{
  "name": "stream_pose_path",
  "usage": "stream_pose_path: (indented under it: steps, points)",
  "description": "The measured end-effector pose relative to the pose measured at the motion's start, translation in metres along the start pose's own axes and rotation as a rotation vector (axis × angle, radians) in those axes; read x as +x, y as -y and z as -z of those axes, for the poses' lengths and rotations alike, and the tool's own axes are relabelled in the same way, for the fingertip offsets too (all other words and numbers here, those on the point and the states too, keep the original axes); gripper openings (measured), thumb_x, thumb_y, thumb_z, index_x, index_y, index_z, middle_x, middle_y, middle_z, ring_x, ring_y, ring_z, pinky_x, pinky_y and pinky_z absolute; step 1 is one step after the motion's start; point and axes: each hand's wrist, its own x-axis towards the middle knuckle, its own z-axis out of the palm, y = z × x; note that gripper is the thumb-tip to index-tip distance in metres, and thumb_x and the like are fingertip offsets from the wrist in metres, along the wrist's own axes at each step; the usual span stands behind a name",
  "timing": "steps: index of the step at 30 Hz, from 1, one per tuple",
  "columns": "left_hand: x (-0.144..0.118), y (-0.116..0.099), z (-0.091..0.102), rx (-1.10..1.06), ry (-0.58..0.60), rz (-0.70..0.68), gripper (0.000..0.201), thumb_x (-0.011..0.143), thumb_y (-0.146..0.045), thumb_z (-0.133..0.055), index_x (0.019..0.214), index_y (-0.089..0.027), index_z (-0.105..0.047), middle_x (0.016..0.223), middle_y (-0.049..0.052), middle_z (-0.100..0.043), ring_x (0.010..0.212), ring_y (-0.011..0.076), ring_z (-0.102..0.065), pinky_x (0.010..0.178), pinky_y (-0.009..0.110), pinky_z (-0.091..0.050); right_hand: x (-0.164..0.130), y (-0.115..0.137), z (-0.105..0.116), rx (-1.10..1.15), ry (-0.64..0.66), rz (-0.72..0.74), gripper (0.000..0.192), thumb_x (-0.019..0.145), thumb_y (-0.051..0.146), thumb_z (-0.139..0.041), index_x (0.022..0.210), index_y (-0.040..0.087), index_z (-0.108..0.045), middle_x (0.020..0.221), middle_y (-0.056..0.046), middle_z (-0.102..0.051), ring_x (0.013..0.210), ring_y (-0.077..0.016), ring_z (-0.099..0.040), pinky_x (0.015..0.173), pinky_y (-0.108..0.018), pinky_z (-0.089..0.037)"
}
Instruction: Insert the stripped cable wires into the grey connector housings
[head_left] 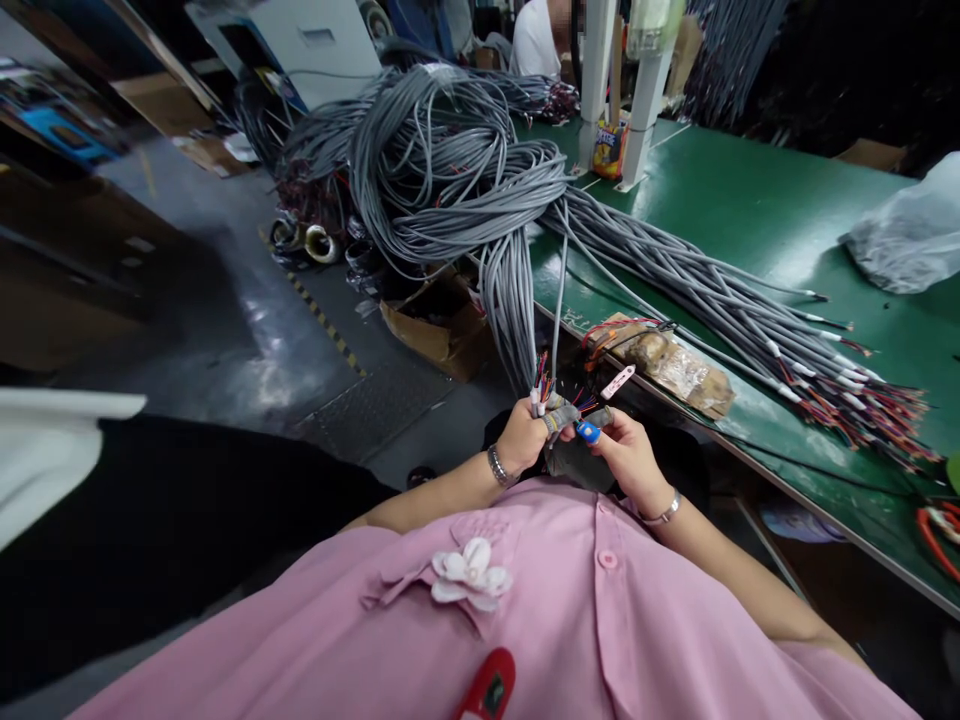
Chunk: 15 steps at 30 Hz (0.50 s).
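My left hand (525, 435), with worn grey finger covers, is closed around the ends of a hanging bundle of grey cables (512, 300). Thin coloured wires (544, 375) fan out above its fingers. Close beside it, my right hand (628, 450) pinches a small blue piece (588, 432) with a pale mark between thumb and fingers; its exact kind is too small to tell. More thin dark and coloured wires lie between the two hands. A pink-white strip (618, 382) sits just above my right hand, at the table edge.
Coiled grey cables (427, 160) heap over the left end of the green table (757, 180). A second cable bundle (690, 270) with bared ends lies across it. Near its edge is a tape-wrapped block (675, 370). An open cardboard box (442, 335) stands below. Another person (534, 40) is behind.
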Motion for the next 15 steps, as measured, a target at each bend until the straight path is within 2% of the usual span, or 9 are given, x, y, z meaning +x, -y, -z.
stream_pose_path:
  steps: [5, 10, 15]
  points:
    - [-0.0004, -0.0011, -0.0008, 0.018, 0.002, -0.013, 0.03, 0.07, -0.04, -0.073, 0.062, -0.013, -0.062, 0.053, 0.002, -0.062, 0.046, 0.0091, -0.053, 0.048, 0.021, -0.04, 0.0017, 0.0029, -0.0002, 0.01, -0.042, -0.004, 0.028, 0.072, 0.042, -0.074, 0.086, 0.019, -0.065, 0.075, 0.0, -0.061, 0.064, -0.0118, -0.051, 0.055, -0.024, -0.041]
    - [-0.0025, -0.0001, -0.001, 0.054, -0.003, -0.025, 0.031, 0.069, -0.039, -0.074, 0.06, -0.013, -0.061, 0.052, 0.002, -0.062, 0.046, 0.0097, -0.054, 0.047, 0.021, -0.04, 0.0043, 0.0041, -0.0027, 0.039, -0.134, -0.055, 0.028, 0.07, 0.042, -0.075, 0.08, 0.019, -0.061, 0.069, 0.002, -0.057, 0.057, -0.0095, -0.046, 0.051, -0.022, -0.04]
    - [-0.0039, -0.0008, -0.0025, 0.081, 0.02, -0.027, 0.031, 0.069, -0.04, -0.074, 0.059, -0.013, -0.061, 0.053, 0.003, -0.062, 0.047, 0.0098, -0.055, 0.049, 0.021, -0.042, 0.0043, 0.0014, -0.004, 0.082, -0.165, -0.065, 0.025, 0.068, 0.038, -0.076, 0.077, 0.019, -0.062, 0.069, 0.002, -0.056, 0.059, -0.0102, -0.047, 0.052, -0.022, -0.039]
